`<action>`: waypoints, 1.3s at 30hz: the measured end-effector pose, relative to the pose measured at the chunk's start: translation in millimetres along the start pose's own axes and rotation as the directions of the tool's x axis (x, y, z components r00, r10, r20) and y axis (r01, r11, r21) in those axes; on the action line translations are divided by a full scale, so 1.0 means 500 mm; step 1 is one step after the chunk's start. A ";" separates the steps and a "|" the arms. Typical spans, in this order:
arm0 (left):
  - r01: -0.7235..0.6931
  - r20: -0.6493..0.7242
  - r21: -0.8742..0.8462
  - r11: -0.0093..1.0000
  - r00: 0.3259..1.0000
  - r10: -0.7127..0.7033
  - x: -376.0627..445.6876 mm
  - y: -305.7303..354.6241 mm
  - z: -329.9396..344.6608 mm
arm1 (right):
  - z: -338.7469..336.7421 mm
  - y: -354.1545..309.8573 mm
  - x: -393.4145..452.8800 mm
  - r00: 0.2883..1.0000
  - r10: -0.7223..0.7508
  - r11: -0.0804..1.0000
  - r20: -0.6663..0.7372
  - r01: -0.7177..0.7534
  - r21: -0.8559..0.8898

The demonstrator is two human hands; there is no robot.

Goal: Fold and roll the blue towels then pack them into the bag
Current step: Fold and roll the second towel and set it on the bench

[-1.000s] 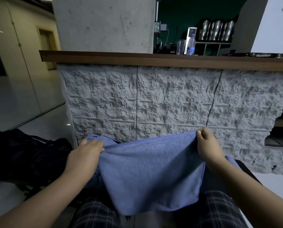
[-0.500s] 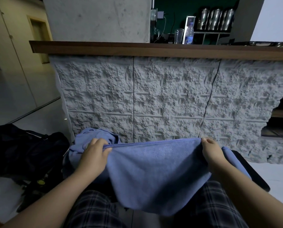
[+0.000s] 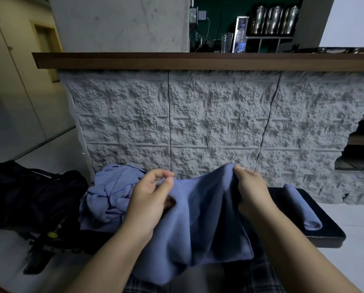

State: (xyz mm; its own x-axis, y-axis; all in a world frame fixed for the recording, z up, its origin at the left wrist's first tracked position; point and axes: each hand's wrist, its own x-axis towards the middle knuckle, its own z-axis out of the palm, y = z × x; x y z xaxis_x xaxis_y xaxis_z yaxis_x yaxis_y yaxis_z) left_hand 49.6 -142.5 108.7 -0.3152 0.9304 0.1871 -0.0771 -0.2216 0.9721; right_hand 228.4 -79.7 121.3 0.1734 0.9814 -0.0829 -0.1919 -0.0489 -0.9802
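Soft blue terry towel (image 3: 198,218) at lower centre, sagging over lap. Right hand (image 3: 252,191) pinches its top edge; left hand (image 3: 150,199) pinches the other corner loosely. Risk: slack middle bunches, fold goes crooked. Black fabric bag (image 3: 28,195) lower left.

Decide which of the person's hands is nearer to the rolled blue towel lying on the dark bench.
Right. The right hand grips the held towel just left of the rolled towel; the left hand is farther left, beside the crumpled towel pile.
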 end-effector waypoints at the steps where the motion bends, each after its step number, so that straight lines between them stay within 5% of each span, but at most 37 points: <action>1: -0.029 0.036 0.058 0.998 0.999 0.027 -0.014 0.008 0.006 | 0.009 0.001 -0.016 0.997 -0.032 0.999 0.063 0.031 0.008; 7: -0.120 0.342 0.208 0.971 0.939 0.043 -0.058 0.022 0.019 | 0.006 0.014 -0.070 0.925 -0.250 0.928 0.286 0.313 -0.200; 14: -0.269 0.265 0.375 0.887 0.948 0.176 -0.060 0.033 0.020 | 0.008 0.011 -0.107 0.887 -0.190 0.928 0.420 0.303 -0.219; 19: -0.478 0.268 0.590 0.651 0.876 0.400 -0.048 0.029 0.012 | 0.011 0.008 -0.121 0.841 -0.187 0.929 0.508 0.319 -0.186; 23: -0.498 0.260 0.624 0.602 0.859 0.441 -0.044 0.030 0.011 | 0.009 0.005 -0.125 0.793 -0.188 0.906 0.580 0.368 -0.210; 32: -0.331 0.158 0.565 0.755 0.942 0.295 -0.048 0.022 0.013 | 0.001 0.009 -0.120 0.736 -0.183 0.895 0.651 0.399 -0.199; 37: -0.548 0.379 0.584 0.599 0.836 0.396 -0.047 0.035 0.008 | -0.007 0.015 -0.112 0.764 -0.262 0.897 0.590 0.419 -0.144; 39: -0.553 0.434 0.538 0.636 0.828 0.354 -0.045 0.043 0.002 | -0.010 0.013 -0.110 0.773 -0.249 0.926 0.583 0.367 -0.092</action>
State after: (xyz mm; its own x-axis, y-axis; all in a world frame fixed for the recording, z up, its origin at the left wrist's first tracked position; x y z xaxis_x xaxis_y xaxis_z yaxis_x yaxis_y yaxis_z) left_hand 56.2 -167.9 125.4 0.1226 0.8192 0.5602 0.6340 -0.4989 0.5909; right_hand 222.2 -135.1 118.4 -0.3817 0.8794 0.2845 -0.0247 0.2980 -0.9542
